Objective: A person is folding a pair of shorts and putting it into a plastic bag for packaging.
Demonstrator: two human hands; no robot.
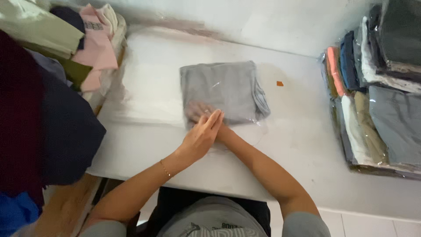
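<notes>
A folded grey garment lies in a clear plastic bag on the white table. My right hand rests at the garment's near left corner. It looks hazy, as if under the plastic film, and its grip is unclear. My left hand lies flat across my right wrist at the bag's near edge, fingers straight and holding nothing. A thin bracelet circles my left wrist.
Folded garments in clear bags are stacked at the table's right end. A heap of loose clothes in pink, cream and green sits at the back left. Dark fabric hangs over the table's left edge. A small orange scrap lies beside the bag.
</notes>
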